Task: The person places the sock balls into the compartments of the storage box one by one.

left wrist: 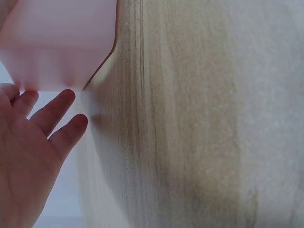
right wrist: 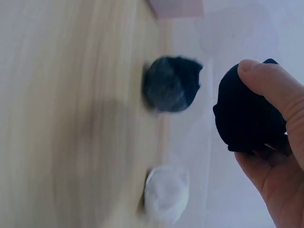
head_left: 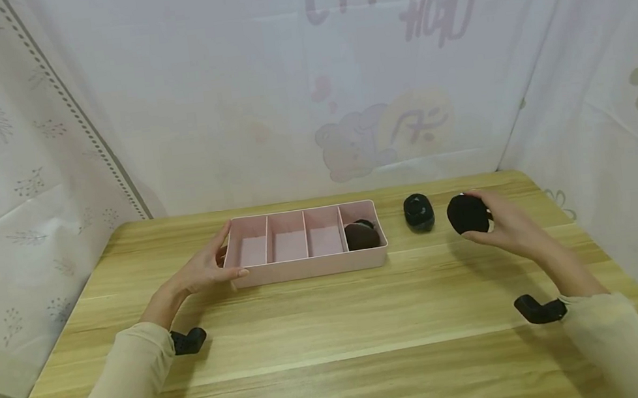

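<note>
My left hand (head_left: 203,269) holds the left end of a pink divided box (head_left: 310,267), thumb on the front wall and index finger at the back corner. In the left wrist view its other fingertips (left wrist: 66,97) touch the end wall. A dark brown rolled-up pair of socks (head_left: 362,236) lies in the rightmost compartment; the other compartments hold nothing. To the right, my right hand (head_left: 505,224) grips a black rolled-up pair of socks (right wrist: 247,109) between thumb and fingers, raised off the table. Another black rolled-up pair (head_left: 418,212) rests on the table between box and hand.
A white rolled-up bundle (right wrist: 166,194) sits on the wooden table (head_left: 335,341), mostly hidden behind the right hand in the head view. Printed cloth curtains (head_left: 225,104) hang behind and on both sides of the table. Each wrist wears a black mount (head_left: 540,309).
</note>
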Motion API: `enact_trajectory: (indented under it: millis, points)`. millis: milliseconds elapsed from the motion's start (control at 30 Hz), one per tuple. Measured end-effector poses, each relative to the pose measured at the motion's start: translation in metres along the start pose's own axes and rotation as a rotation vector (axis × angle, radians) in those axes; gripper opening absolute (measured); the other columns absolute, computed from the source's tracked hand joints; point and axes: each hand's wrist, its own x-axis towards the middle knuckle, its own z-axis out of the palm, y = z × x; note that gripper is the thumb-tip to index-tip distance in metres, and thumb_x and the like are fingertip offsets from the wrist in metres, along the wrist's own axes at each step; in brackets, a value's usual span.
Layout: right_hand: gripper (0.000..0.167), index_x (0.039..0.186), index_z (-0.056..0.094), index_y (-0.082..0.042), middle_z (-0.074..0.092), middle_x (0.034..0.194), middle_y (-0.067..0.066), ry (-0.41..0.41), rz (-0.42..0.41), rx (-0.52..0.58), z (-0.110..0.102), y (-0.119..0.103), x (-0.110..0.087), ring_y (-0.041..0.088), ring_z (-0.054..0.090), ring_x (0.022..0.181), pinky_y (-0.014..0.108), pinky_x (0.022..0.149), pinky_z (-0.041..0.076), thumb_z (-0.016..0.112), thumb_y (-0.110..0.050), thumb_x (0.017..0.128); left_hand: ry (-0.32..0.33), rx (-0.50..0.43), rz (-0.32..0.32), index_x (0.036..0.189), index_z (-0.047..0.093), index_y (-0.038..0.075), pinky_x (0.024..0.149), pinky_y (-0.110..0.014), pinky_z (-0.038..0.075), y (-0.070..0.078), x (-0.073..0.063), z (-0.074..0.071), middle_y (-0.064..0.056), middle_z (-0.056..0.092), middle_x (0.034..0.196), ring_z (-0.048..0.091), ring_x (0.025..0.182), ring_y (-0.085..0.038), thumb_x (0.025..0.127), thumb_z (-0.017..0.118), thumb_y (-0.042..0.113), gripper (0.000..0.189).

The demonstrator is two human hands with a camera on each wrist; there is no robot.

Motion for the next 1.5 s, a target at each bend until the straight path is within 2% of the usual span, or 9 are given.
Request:
enact_trajectory:
  millis: [167, 300, 500, 700, 867, 1100, 1233, 1300, 1500]
  points:
    - [0.074, 0.137, 0.037, 0.007, 0.043, 0.135, 0.029, -0.008, 0.006, 0.019, 0.005, -0.020, 0.017, 0.046, 0.044, 0.119, 0.059, 0.088, 0.042, 0.077, -0.014, 0.078, 0.001, 0.019, 0.003, 0.150, -0.013, 0.011, 0.087, -0.032, 0.047, 0.001, -0.001, -0.001, -0.029, 0.009, 0.152, 0.035, 0.127, -0.050, 0.082, 0.071, 0.009, 0.108]
    - [0.075, 0.138, 0.036, 0.006, 0.042, 0.136, 0.027, 0.022, -0.042, 0.063, 0.015, -0.033, 0.033, 0.044, 0.043, 0.121, 0.057, 0.089, 0.043, 0.077, -0.011, 0.077, 0.004, 0.030, -0.009, 0.151, -0.012, 0.015, 0.090, -0.035, 0.046, 0.002, -0.002, -0.001, -0.027, 0.008, 0.153, 0.034, 0.129, -0.048, 0.082, 0.072, 0.011, 0.109]
    - [0.079, 0.138, 0.036, 0.004, 0.043, 0.136, 0.024, 0.067, -0.102, 0.142, 0.032, -0.055, 0.056, 0.040, 0.045, 0.121, 0.054, 0.091, 0.044, 0.080, -0.009, 0.074, -0.001, 0.014, -0.006, 0.150, -0.013, 0.013, 0.085, -0.028, 0.048, 0.001, -0.003, 0.000, -0.029, 0.009, 0.152, 0.035, 0.127, -0.050, 0.082, 0.072, 0.010, 0.109]
    - [0.077, 0.136, 0.039, 0.005, 0.047, 0.132, 0.025, 0.096, -0.169, 0.156, 0.045, -0.077, 0.072, 0.038, 0.046, 0.119, 0.053, 0.093, 0.041, 0.081, -0.009, 0.073, 0.003, 0.005, -0.001, 0.150, -0.013, 0.014, 0.085, -0.027, 0.048, 0.000, -0.002, 0.001, -0.030, 0.011, 0.151, 0.036, 0.127, -0.049, 0.082, 0.071, 0.009, 0.108]
    - [0.078, 0.137, 0.037, 0.005, 0.047, 0.132, 0.023, 0.066, -0.191, 0.187, 0.056, -0.094, 0.082, 0.035, 0.048, 0.117, 0.048, 0.091, 0.046, 0.080, -0.011, 0.074, 0.001, -0.004, -0.004, 0.150, -0.013, 0.013, 0.084, -0.027, 0.049, 0.001, -0.001, 0.001, -0.031, 0.013, 0.150, 0.039, 0.125, -0.049, 0.082, 0.071, 0.008, 0.109]
    - [0.077, 0.138, 0.037, 0.005, 0.046, 0.137, 0.022, 0.047, -0.221, 0.172, 0.071, -0.112, 0.094, 0.035, 0.041, 0.127, 0.048, 0.103, 0.035, 0.079, -0.015, 0.076, -0.004, -0.005, 0.002, 0.150, -0.014, 0.012, 0.083, -0.025, 0.048, 0.001, -0.001, 0.000, -0.032, 0.016, 0.149, 0.040, 0.124, -0.049, 0.082, 0.071, 0.008, 0.109]
    - [0.077, 0.139, 0.037, 0.003, 0.044, 0.138, 0.021, 0.025, -0.210, 0.182, 0.079, -0.121, 0.099, 0.032, 0.049, 0.115, 0.044, 0.089, 0.046, 0.077, -0.016, 0.077, -0.005, -0.007, -0.001, 0.150, -0.014, 0.012, 0.082, -0.024, 0.049, 0.001, -0.002, 0.000, -0.033, 0.017, 0.148, 0.041, 0.123, -0.049, 0.082, 0.071, 0.008, 0.109]
    - [0.077, 0.139, 0.037, 0.002, 0.044, 0.138, 0.020, 0.015, -0.211, 0.177, 0.084, -0.124, 0.101, 0.031, 0.049, 0.114, 0.043, 0.088, 0.046, 0.077, -0.017, 0.077, -0.002, -0.011, 0.001, 0.150, -0.014, 0.012, 0.082, -0.024, 0.049, 0.001, -0.002, 0.000, -0.032, 0.015, 0.149, 0.040, 0.123, -0.049, 0.081, 0.071, 0.007, 0.109]
    - [0.076, 0.139, 0.037, -0.001, 0.047, 0.137, 0.018, -0.017, -0.219, 0.128, 0.098, -0.130, 0.109, 0.034, 0.045, 0.125, 0.050, 0.102, 0.037, 0.077, -0.019, 0.077, -0.002, -0.019, 0.005, 0.150, -0.013, 0.011, 0.082, -0.023, 0.048, 0.000, -0.002, 0.001, -0.030, 0.010, 0.151, 0.038, 0.125, -0.049, 0.081, 0.071, 0.006, 0.109]
